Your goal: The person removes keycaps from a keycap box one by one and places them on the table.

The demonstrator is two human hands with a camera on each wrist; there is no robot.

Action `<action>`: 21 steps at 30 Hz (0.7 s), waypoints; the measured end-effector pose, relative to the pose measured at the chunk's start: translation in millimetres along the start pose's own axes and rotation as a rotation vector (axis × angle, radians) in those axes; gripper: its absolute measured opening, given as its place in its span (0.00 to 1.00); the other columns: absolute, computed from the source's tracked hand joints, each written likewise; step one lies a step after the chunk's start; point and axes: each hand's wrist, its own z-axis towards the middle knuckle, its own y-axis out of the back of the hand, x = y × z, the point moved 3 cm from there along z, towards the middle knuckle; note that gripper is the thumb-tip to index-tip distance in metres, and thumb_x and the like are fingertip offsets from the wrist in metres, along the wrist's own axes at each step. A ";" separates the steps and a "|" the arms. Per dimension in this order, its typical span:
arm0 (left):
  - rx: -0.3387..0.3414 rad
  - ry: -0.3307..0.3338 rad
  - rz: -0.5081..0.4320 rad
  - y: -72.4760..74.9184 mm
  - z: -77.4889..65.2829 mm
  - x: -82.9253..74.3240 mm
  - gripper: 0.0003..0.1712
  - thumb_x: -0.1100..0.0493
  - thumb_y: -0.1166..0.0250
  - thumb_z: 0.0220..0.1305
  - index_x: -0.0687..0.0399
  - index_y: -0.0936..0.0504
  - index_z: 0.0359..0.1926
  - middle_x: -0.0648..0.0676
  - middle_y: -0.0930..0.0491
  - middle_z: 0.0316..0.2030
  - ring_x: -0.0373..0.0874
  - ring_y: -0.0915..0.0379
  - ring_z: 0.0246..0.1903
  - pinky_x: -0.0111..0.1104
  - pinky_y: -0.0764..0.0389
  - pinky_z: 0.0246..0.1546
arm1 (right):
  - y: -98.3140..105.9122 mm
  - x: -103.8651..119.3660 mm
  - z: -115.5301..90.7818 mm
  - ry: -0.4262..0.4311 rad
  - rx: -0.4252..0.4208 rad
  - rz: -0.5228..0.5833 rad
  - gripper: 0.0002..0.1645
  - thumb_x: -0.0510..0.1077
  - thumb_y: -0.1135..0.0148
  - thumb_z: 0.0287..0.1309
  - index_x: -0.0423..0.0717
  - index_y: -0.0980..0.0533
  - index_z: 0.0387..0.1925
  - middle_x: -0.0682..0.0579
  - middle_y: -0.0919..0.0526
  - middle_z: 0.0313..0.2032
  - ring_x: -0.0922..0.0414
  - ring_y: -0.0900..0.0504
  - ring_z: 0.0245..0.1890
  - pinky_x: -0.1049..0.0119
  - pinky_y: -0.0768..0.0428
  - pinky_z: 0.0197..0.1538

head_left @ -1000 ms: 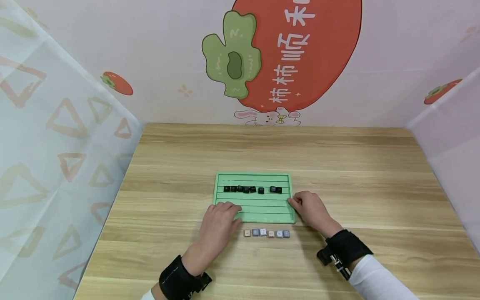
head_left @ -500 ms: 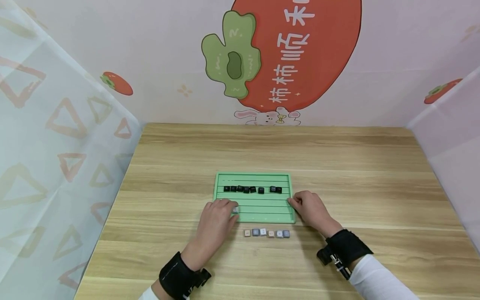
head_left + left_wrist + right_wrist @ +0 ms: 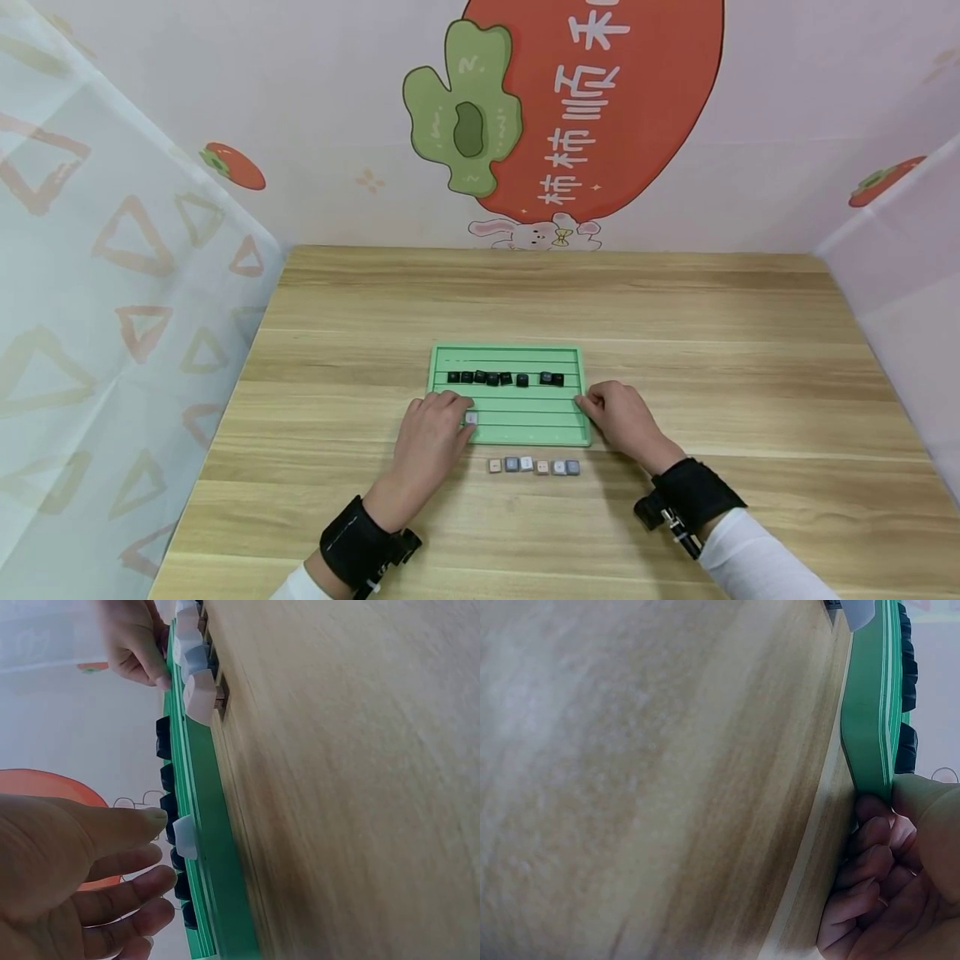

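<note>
Looks like the pale key (image 3: 471, 418) is being placed on the tray (image 3: 528, 435), front left, the left hand (image 3: 431, 429) with fingers parted beside it. Tray edge's pinched by the right hand (image 3: 621, 418). Next, a loose key (image 3: 542, 468) probably needs to be fetched.

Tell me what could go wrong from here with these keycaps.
The left hand is right by the lone pale keycap on the tray, so a small slip might knock it askew.
The right hand grips the tray's right edge; a tug could jostle the unevenly spaced black keycaps.
The six front keycaps sit close to the tray, so sliding it toward them might scatter them.
</note>
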 end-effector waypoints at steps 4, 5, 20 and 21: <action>0.005 0.004 0.003 -1.8 0.6 0.4 0.16 0.54 0.28 0.47 0.52 0.15 0.39 0.50 0.17 0.35 0.45 0.25 0.33 0.34 0.30 0.29 | 0.1 0.1 0.4 0.005 -0.004 -0.004 0.24 0.49 0.44 0.62 0.49 0.35 0.11 0.58 0.42 0.10 0.60 0.40 0.13 0.65 0.39 0.22; 0.008 0.004 -0.003 -2.5 0.8 0.4 0.16 0.54 0.28 0.47 0.52 0.15 0.39 0.50 0.17 0.35 0.45 0.25 0.33 0.34 0.30 0.29 | 0.1 0.0 0.5 0.002 -0.003 -0.006 0.24 0.49 0.44 0.62 0.49 0.35 0.11 0.58 0.42 0.10 0.60 0.40 0.13 0.65 0.39 0.22; 0.080 0.010 -0.038 -8.4 3.4 -0.4 0.17 0.57 0.30 0.49 0.52 0.16 0.44 0.51 0.18 0.39 0.46 0.26 0.38 0.36 0.29 0.34 | -0.1 -0.1 0.2 0.007 -0.009 0.000 0.24 0.48 0.44 0.62 0.50 0.35 0.11 0.58 0.42 0.10 0.60 0.40 0.13 0.66 0.40 0.22; 0.085 0.008 -0.035 -9.0 3.5 -0.5 0.17 0.57 0.30 0.49 0.52 0.16 0.44 0.51 0.18 0.39 0.46 0.26 0.38 0.35 0.29 0.33 | -0.3 -0.5 0.2 0.006 -0.010 -0.001 0.24 0.48 0.44 0.62 0.49 0.35 0.11 0.58 0.42 0.10 0.60 0.40 0.13 0.66 0.40 0.22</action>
